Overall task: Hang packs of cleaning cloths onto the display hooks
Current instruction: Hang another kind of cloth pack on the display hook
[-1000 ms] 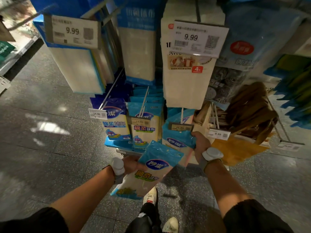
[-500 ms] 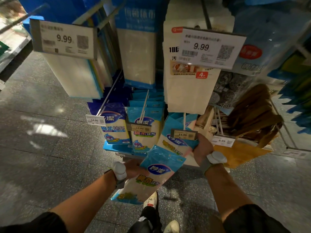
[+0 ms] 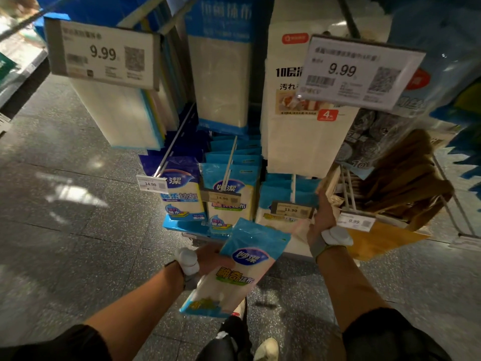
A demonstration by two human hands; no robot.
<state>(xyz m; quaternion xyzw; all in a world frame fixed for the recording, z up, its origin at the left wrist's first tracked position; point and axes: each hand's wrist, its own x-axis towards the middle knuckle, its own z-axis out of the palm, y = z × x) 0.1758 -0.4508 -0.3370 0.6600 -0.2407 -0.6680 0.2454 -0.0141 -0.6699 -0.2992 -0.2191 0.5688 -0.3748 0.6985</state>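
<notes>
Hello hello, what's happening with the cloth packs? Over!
Left hand holds one pack, not hung. Right hand at hung packs, grip unclear. 11.90 tag fronts that hook.

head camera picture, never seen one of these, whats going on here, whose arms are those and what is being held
There is no machine here: a person wears one wide-angle camera on the head, so you look forward and down along their own two arms. They stand on a speckled floor before a shop display whose hooks carry hanging goods. The left hand grips a loose pack of cleaning cloths, blue on top, not yet on any hook. The right hand rests against the hanging packs behind the 11.90 price tag; its fingers are hidden, so I cannot tell whether it grips them. The white lumps on both wrists are worn devices. Below, between the arms, you see the person's shoes.
</notes>
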